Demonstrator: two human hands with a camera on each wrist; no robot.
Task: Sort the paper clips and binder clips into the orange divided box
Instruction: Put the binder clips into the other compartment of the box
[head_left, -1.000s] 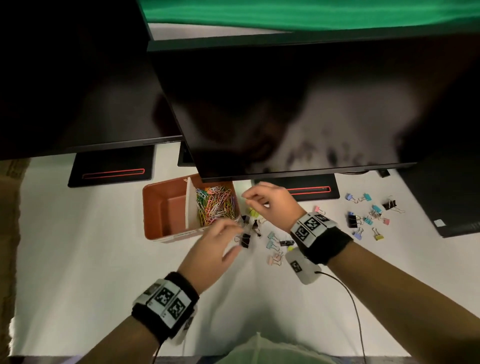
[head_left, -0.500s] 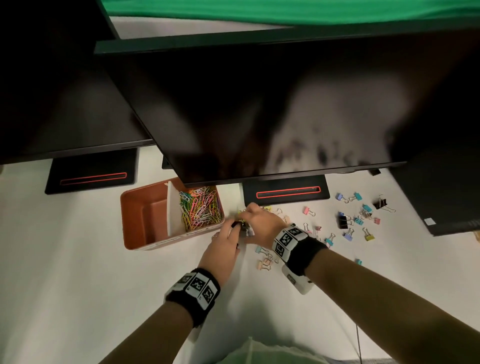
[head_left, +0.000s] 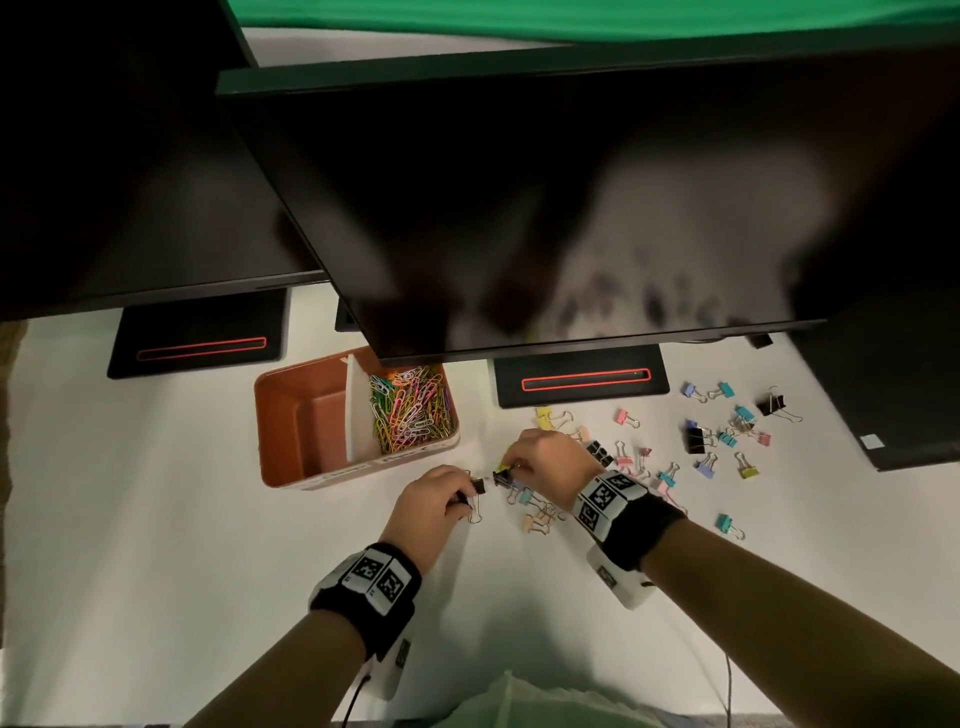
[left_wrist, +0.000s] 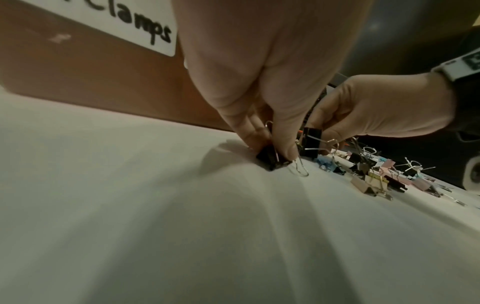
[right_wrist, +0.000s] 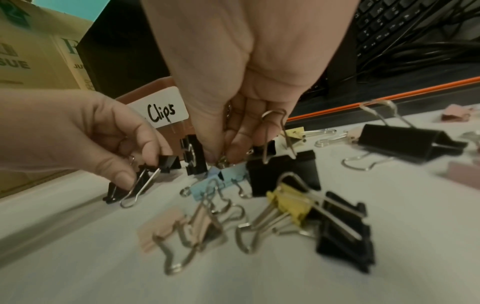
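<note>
The orange divided box (head_left: 311, 431) stands on the white table; its right compartment holds colourful paper clips (head_left: 410, 410) and its left compartment shows bare floor. Just in front of the box, my left hand (head_left: 465, 493) pinches a small black binder clip (left_wrist: 271, 157) against the table. My right hand (head_left: 511, 467) pinches another black binder clip (left_wrist: 311, 142) a little to the right, its fingertips (right_wrist: 233, 152) closed over the pile. The two hands are close but apart. More binder clips (right_wrist: 291, 203) lie under and beside the right hand.
Binder clips in several colours (head_left: 727, 436) are scattered over the table to the right. Two dark monitors (head_left: 519, 208) overhang the back of the table on black stands (head_left: 582, 382). The box front bears labels reading "Clamps" (left_wrist: 135, 24) and "Clips" (right_wrist: 162, 111).
Both hands came down onto the clip pile in front of the box. Each now pinches a black binder clip, and the hands have drawn slightly apart.
</note>
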